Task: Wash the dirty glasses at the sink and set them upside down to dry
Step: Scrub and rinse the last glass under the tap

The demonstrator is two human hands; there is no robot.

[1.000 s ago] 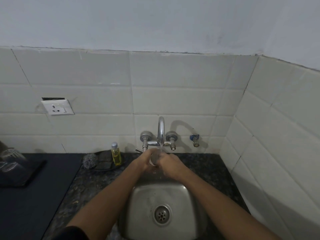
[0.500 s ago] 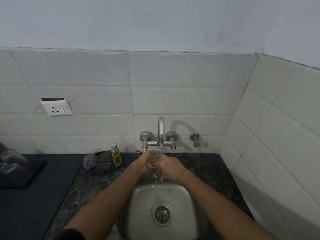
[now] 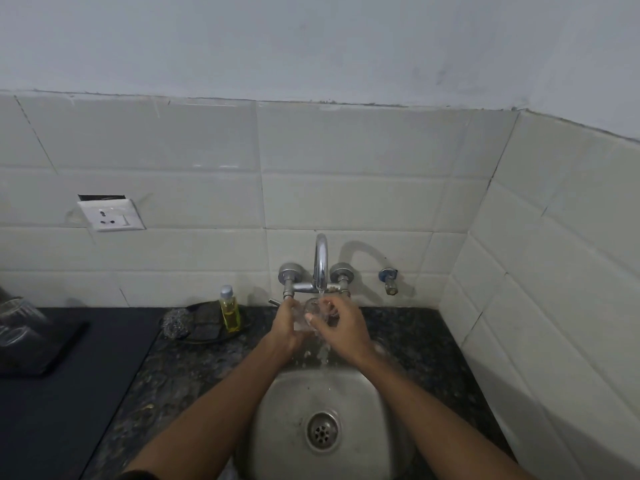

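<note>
A clear glass (image 3: 310,308) is held under the running tap (image 3: 320,261), above the back edge of the steel sink (image 3: 277,403). My left hand (image 3: 287,327) grips its left side. My right hand (image 3: 341,332) wraps it from the right, thumb over the front and fingers at the rim. Water runs down past the glass and splashes into the basin. Two more glasses (image 3: 19,323) stand on a dark tray (image 3: 45,362) at the far left, partly cut off by the frame edge.
A yellow soap bottle (image 3: 229,311), a steel scrubber (image 3: 176,323) and a dark sponge sit in a dish left of the tap. Dark speckled counter (image 3: 180,375) surrounds the sink. A tiled wall closes in on the right. A wall socket (image 3: 110,214) is at the upper left.
Both hands have shifted slightly on the glass under the stream; the right thumb now lies across its front and more of the rim shows. More water splashes below the hands.
</note>
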